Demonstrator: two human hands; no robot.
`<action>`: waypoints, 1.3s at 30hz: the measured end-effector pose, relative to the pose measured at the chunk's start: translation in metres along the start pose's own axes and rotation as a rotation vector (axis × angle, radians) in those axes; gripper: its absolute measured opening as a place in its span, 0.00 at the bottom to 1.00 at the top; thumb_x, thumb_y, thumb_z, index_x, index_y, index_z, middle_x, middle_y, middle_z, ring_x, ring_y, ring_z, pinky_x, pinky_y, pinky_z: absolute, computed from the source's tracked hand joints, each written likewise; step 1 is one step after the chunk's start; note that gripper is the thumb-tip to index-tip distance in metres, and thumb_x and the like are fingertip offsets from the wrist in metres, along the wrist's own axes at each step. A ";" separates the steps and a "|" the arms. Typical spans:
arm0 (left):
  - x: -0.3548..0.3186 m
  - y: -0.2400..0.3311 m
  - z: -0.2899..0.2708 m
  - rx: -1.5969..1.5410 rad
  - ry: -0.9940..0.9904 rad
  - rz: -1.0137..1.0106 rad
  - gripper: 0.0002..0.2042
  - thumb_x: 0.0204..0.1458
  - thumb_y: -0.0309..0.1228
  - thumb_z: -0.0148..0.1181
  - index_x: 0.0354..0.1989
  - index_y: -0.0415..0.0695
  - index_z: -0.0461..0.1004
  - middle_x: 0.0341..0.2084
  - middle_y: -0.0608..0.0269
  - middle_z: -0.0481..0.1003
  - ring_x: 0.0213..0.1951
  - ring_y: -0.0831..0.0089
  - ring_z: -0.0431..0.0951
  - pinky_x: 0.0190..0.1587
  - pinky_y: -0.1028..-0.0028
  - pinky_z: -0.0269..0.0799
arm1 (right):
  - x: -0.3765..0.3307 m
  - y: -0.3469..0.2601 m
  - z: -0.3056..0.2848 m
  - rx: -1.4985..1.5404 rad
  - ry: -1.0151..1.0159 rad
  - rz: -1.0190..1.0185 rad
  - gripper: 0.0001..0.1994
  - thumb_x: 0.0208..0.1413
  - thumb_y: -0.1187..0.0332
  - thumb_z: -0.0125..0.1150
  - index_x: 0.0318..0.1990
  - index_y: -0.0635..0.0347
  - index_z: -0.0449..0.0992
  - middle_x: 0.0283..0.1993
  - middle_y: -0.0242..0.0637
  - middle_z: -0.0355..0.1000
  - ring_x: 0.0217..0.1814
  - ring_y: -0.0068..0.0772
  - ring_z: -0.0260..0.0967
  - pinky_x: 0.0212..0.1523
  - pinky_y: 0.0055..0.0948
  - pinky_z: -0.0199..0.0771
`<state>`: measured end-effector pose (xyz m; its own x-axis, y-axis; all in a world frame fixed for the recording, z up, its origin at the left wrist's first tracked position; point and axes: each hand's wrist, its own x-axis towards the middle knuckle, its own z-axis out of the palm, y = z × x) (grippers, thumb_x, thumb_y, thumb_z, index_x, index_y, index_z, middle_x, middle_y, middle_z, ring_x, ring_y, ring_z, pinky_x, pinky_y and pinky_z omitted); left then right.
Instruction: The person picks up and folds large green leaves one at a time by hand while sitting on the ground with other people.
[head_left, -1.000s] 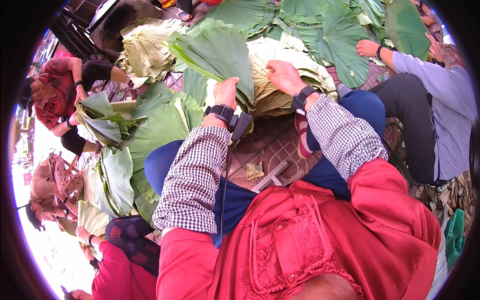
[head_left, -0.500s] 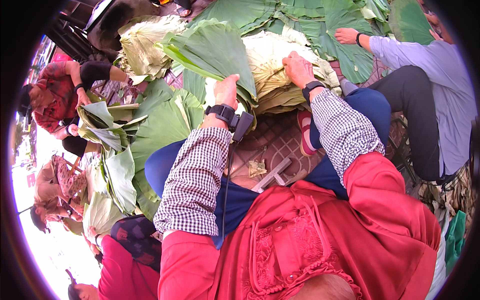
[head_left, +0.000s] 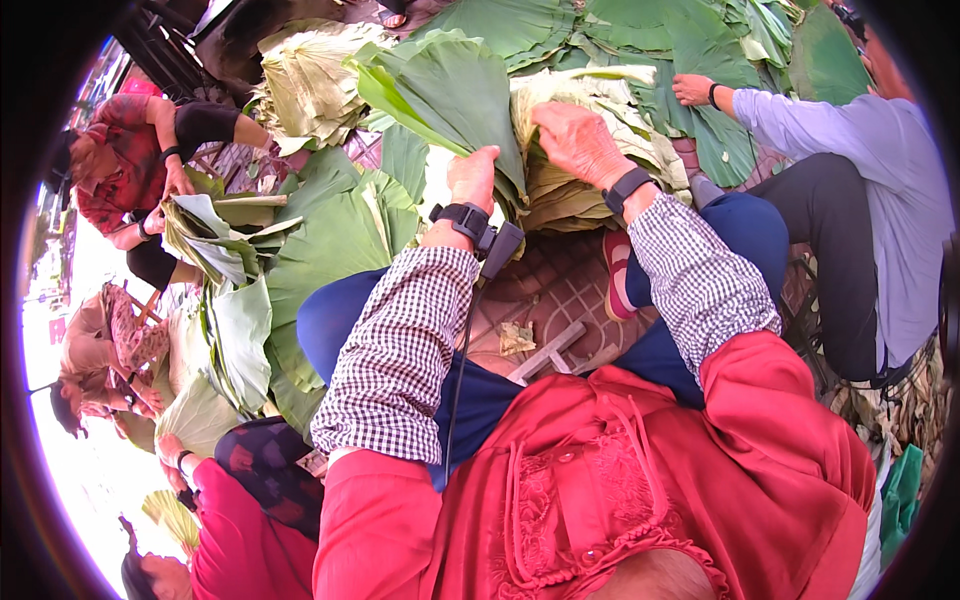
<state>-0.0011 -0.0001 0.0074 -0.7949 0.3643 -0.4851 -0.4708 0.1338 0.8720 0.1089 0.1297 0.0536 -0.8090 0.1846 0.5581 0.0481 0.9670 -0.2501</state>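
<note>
As left hand (head_left: 472, 180) grips leaves (head_left: 455, 90), right hand (head_left: 582, 145) curls

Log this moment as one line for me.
left hand: gripping green leaves | right hand: touching pale leaf stack | nearby: co-worker's hand by spread green leaves

The green leaves (head_left: 460, 95) I grip look matt and finely ribbed, while the pale leaves (head_left: 610, 145) beside them are dry, papery and wrinkled. My red top (head_left: 780, 440) is smooth, glossy, satin-like cloth with raised embroidery (head_left: 540, 500); my checked sleeves (head_left: 395, 350) are matt, puckered cloth. My blue trousers (head_left: 750, 235) are plain matt cloth. The paving (head_left: 550, 275) below looks hard, matt and ridged.
</note>
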 end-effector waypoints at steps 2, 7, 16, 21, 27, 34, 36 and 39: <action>-0.005 0.006 0.007 -0.044 -0.007 0.039 0.19 0.41 0.31 0.63 0.41 0.33 0.72 0.36 0.51 0.76 0.37 0.63 0.74 0.42 0.69 0.68 | 0.003 -0.014 -0.004 0.061 -0.018 -0.147 0.03 0.43 0.75 0.51 0.27 0.60 0.68 0.30 0.40 0.70 0.33 0.44 0.71 0.35 0.36 0.71; 0.006 0.003 -0.006 0.053 -0.038 0.060 0.18 0.45 0.39 0.58 0.35 0.32 0.76 0.33 0.48 0.77 0.37 0.60 0.77 0.42 0.65 0.68 | 0.009 -0.053 -0.017 0.318 -0.211 -0.129 0.07 0.44 0.77 0.53 0.33 0.65 0.72 0.35 0.42 0.72 0.38 0.44 0.71 0.38 0.34 0.71; -0.018 0.019 0.019 -0.057 -0.270 -0.010 0.29 0.49 0.57 0.51 0.44 0.40 0.71 0.34 0.57 0.73 0.32 0.65 0.73 0.30 0.65 0.71 | 0.007 -0.052 -0.049 0.437 -0.303 0.068 0.07 0.44 0.74 0.58 0.33 0.64 0.73 0.33 0.45 0.71 0.35 0.45 0.71 0.37 0.34 0.70; -0.027 0.014 -0.005 -0.105 -0.361 0.294 0.37 0.45 0.64 0.51 0.44 0.35 0.71 0.34 0.56 0.74 0.34 0.65 0.73 0.32 0.65 0.70 | 0.005 -0.073 -0.035 0.527 -0.262 0.126 0.05 0.44 0.75 0.58 0.29 0.67 0.73 0.29 0.45 0.72 0.32 0.43 0.71 0.35 0.33 0.70; -0.034 0.011 -0.001 -0.003 -0.388 -0.002 0.32 0.41 0.49 0.65 0.50 0.40 0.66 0.37 0.52 0.73 0.31 0.59 0.75 0.28 0.59 0.73 | -0.007 -0.056 -0.037 0.620 -0.379 0.306 0.04 0.44 0.74 0.56 0.26 0.66 0.71 0.27 0.42 0.71 0.30 0.39 0.70 0.33 0.31 0.67; -0.006 0.009 -0.007 -0.169 -0.085 0.080 0.18 0.44 0.36 0.63 0.37 0.32 0.72 0.30 0.55 0.74 0.29 0.67 0.73 0.31 0.61 0.70 | 0.002 -0.070 -0.055 0.604 -0.335 0.069 0.05 0.41 0.75 0.57 0.27 0.67 0.71 0.29 0.43 0.70 0.34 0.43 0.69 0.38 0.32 0.68; 0.002 0.022 -0.032 -0.386 -0.060 0.077 0.16 0.44 0.32 0.61 0.35 0.29 0.73 0.27 0.56 0.75 0.28 0.67 0.73 0.32 0.66 0.68 | 0.004 -0.073 -0.063 0.647 -0.302 0.066 0.05 0.41 0.75 0.57 0.28 0.67 0.71 0.30 0.43 0.71 0.34 0.42 0.70 0.38 0.31 0.68; -0.007 0.069 -0.068 -0.558 -0.014 0.086 0.18 0.46 0.34 0.60 0.40 0.32 0.71 0.32 0.54 0.74 0.32 0.65 0.73 0.36 0.65 0.70 | -0.001 -0.055 -0.076 0.647 -0.208 0.135 0.06 0.43 0.75 0.58 0.30 0.66 0.73 0.31 0.41 0.72 0.33 0.36 0.69 0.36 0.28 0.67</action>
<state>-0.0542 -0.0559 0.0664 -0.8362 0.3647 -0.4095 -0.5382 -0.4029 0.7402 0.1515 0.0895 0.1268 -0.9191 0.1959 0.3419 -0.1506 0.6270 -0.7643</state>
